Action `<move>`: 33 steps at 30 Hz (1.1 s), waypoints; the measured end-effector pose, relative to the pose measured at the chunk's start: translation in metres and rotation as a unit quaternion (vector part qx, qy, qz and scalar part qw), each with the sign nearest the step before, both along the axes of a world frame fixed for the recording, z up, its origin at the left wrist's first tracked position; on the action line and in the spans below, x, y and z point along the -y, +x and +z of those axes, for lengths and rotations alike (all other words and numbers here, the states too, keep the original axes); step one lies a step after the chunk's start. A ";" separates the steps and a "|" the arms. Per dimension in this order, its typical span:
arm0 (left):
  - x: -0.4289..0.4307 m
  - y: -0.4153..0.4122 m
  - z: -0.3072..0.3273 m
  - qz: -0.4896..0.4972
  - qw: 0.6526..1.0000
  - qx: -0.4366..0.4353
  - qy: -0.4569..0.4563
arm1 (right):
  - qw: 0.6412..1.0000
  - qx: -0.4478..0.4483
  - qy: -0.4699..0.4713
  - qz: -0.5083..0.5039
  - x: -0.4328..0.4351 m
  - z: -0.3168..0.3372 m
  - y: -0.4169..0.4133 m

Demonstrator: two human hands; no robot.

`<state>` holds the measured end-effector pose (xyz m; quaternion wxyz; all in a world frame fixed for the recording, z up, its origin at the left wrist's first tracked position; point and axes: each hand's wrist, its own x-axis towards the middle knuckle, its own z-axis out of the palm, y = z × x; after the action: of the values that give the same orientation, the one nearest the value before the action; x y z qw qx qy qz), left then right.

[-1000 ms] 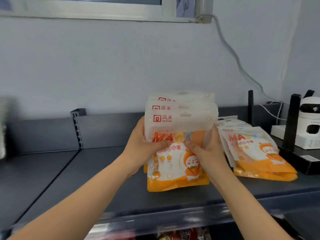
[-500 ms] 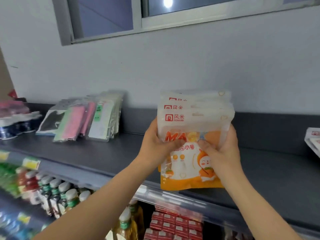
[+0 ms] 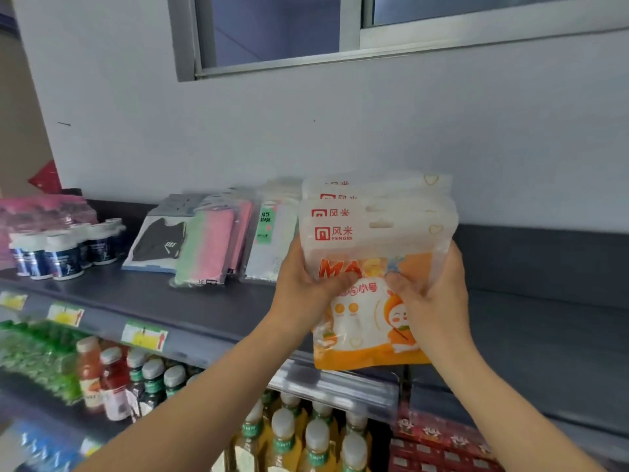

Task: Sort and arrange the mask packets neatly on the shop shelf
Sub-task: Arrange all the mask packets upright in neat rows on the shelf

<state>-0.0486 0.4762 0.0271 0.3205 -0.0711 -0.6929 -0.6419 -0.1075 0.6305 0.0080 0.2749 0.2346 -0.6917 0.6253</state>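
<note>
I hold a stack of several white-and-orange mask packets (image 3: 374, 233) upright, just above the front of the dark grey top shelf (image 3: 190, 308). My left hand (image 3: 303, 287) grips the stack's left side, thumb across the front. My right hand (image 3: 432, 294) grips the right side the same way. To the left of the stack, other mask packets lean against the shelf back: a white "FACE MASK" packet (image 3: 272, 243), a pink-and-green packet (image 3: 207, 250), and a packet with a black mask (image 3: 160, 243).
Dark-labelled tubs (image 3: 64, 253) stand at the shelf's far left under a pink pack (image 3: 44, 212). The shelf below holds bottles (image 3: 149, 379) and red boxes (image 3: 442, 444). Price tags (image 3: 144, 335) line the shelf edge. A wall with a window rises behind.
My view and both hands, still gripping the packet stack, have moved left along the shelf. The orange packets and white device on the right are out of view; the leaning packets now sit beside the stack.
</note>
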 end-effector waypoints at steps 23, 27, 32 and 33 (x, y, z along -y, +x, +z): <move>0.072 -0.071 0.024 -0.035 0.998 -0.015 -0.052 | 0.989 -0.030 0.042 -0.140 0.068 0.020 -0.027; 0.073 -0.096 0.016 -0.026 0.997 0.020 -0.064 | 0.990 0.000 0.073 -0.122 0.065 0.008 -0.049; 0.079 -0.129 0.008 -0.001 0.995 0.057 -0.078 | 0.989 0.037 0.117 -0.078 0.065 -0.002 -0.080; 0.080 -0.136 0.008 0.003 0.995 0.057 -0.079 | 0.988 0.038 0.126 -0.077 0.065 0.001 -0.089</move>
<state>-0.1848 0.3962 0.0355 0.2758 -0.0572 -0.7590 -0.5870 -0.1962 0.5656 0.0090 0.2639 0.1898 -0.7907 0.5187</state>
